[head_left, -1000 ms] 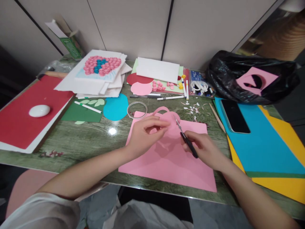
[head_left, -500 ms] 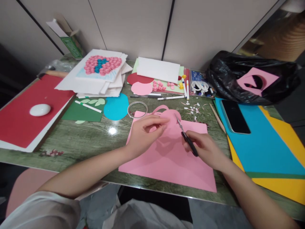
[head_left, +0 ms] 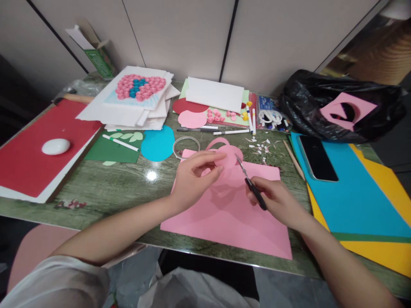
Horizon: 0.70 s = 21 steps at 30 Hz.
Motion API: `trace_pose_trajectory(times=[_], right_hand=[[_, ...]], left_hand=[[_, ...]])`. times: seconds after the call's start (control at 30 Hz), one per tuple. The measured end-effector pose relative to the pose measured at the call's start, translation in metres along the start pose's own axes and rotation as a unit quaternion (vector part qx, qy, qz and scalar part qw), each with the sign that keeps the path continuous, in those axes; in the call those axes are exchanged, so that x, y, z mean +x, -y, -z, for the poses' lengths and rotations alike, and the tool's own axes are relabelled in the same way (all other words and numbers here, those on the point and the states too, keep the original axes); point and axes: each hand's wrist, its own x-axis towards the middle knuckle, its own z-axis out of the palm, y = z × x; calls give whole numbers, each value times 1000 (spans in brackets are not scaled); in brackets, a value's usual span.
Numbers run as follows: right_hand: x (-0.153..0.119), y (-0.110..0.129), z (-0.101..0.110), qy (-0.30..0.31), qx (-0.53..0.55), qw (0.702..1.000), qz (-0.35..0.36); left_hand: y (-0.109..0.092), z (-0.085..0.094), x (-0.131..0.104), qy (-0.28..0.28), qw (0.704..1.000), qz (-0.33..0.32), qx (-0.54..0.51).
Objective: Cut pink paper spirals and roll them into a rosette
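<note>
A rounded pink paper piece [head_left: 230, 156] is pinched between the thumb and fingers of my left hand [head_left: 197, 179]. My right hand [head_left: 272, 197] grips black-handled scissors [head_left: 254, 192], their metal blades at the piece's right edge. A thin curled pink strip [head_left: 218, 142] shows just behind the piece. Beneath both hands a large pink paper sheet [head_left: 231, 226] lies on the table. Past my left hand sits a round metal ring [head_left: 186, 137], beside a blue paper circle [head_left: 157, 145].
At left are a red board [head_left: 35, 158] with a white egg-shaped object [head_left: 55, 146] and a stack of white sheets [head_left: 96, 107]. Small paper scraps [head_left: 260, 147] lie behind the scissors. At right are a phone [head_left: 317, 157], blue paper [head_left: 359, 205] and a black plastic bag [head_left: 298, 102].
The pink piece has turned and dropped slightly in my left hand, with the scissors still at its right edge. The camera view has shifted a little.
</note>
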Motion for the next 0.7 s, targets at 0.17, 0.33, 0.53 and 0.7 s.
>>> trace_pose_trajectory(times=[0.17, 0.33, 0.53, 0.7], right_hand=[[-1, -1, 0, 1, -10, 1000, 2], [-1, -2, 0, 4, -10, 1000, -3], [-1, -1, 0, 9, -17, 1000, -16], [-1, -4, 0, -25, -32, 999, -17]], left_hand=[[2, 1, 1, -2, 1000, -7, -15], [3, 1, 1, -4, 1000, -10, -20], [3, 1, 5, -27, 997, 58, -40], [12, 2, 10, -46, 990, 107, -74]])
